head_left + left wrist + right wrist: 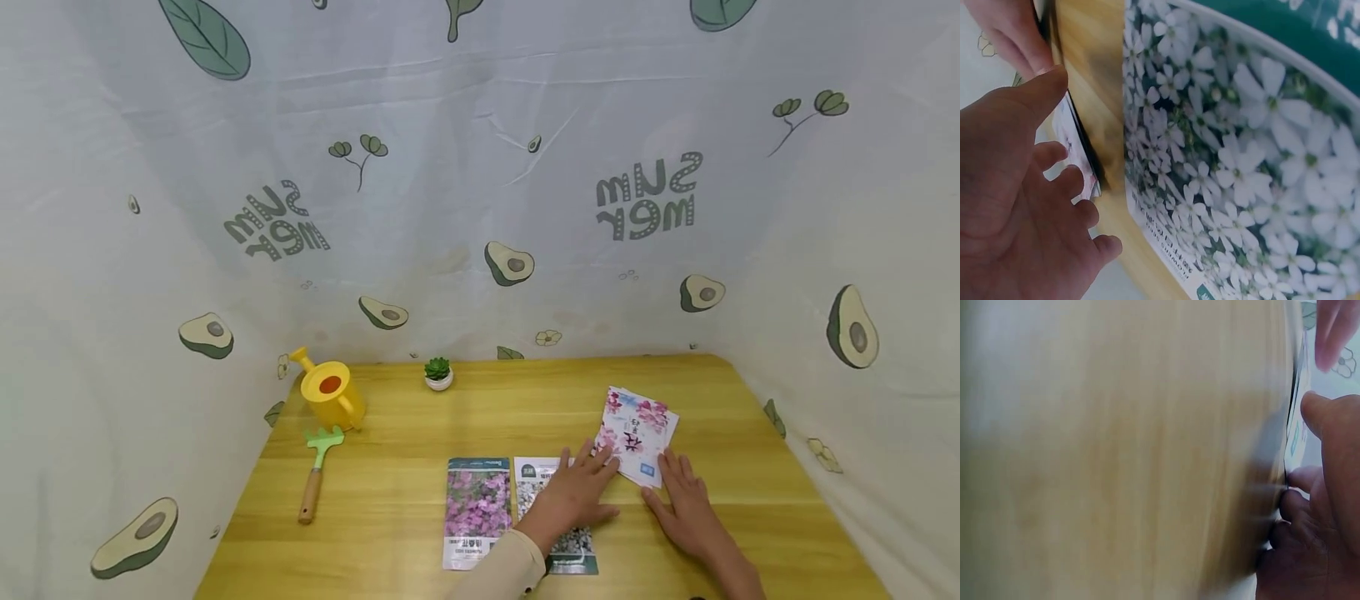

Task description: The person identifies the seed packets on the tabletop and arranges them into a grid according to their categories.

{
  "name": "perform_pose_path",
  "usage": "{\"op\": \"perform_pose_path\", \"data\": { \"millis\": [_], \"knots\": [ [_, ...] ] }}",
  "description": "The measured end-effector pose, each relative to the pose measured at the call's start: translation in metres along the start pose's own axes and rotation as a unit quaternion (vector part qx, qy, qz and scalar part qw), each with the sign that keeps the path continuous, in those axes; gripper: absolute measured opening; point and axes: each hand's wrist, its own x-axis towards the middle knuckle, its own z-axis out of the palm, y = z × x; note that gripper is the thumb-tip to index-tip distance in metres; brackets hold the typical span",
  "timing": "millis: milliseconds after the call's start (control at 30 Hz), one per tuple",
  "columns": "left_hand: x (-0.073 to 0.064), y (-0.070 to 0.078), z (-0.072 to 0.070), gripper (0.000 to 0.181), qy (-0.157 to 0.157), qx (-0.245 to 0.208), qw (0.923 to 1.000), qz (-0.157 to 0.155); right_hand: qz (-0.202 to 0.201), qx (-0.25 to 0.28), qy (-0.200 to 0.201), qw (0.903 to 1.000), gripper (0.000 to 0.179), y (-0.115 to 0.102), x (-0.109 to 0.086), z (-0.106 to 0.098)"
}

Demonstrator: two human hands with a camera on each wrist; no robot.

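A small stack of pink-flowered seed packets (635,429) lies tilted on the table's right half, the top one skewed over another. My left hand (576,493) reaches over the white-flowered seed packet (573,557), its spread fingertips at the stack's near left edge. At the stack's lower right edge are the fingertips of my right hand (686,510), fingers extended. In the left wrist view, my left thumb and fingers (1071,181) are apart beside the stack's edge. The right wrist view shows my right fingers (1294,503) along the other edge.
A purple-flowered seed packet (477,508) lies left of the white-flowered one. Toward the left are a yellow watering can (333,396) and a green hand rake with wooden handle (315,475). A small potted succulent (438,374) stands at the back, before a printed cloth (450,200).
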Motion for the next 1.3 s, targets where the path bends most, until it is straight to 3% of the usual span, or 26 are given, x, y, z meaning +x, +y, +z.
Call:
{"op": "perform_pose_path", "data": {
  "millis": [233,533,1000,1300],
  "knots": [
    [0.009,0.011,0.005,0.072,-0.021,0.039,0.9989,-0.011,-0.038,0.016,0.044,0.9982,0.075,0.019,-0.006,0.011],
    [0.014,0.013,0.001,0.071,-0.011,0.048,0.9987,-0.014,-0.022,0.024,0.04,0.9987,0.081,0.023,-0.003,0.013],
    [0.012,0.003,0.006,0.068,-0.022,0.038,0.9985,-0.033,-0.032,0.02,0.051,0.998,0.069,0.01,-0.003,0.01],
    [0.014,0.003,0.001,0.064,-0.021,0.037,0.9976,-0.054,-0.043,0.021,0.044,0.9979,0.069,0.021,-0.003,0.016]
  ]
}}
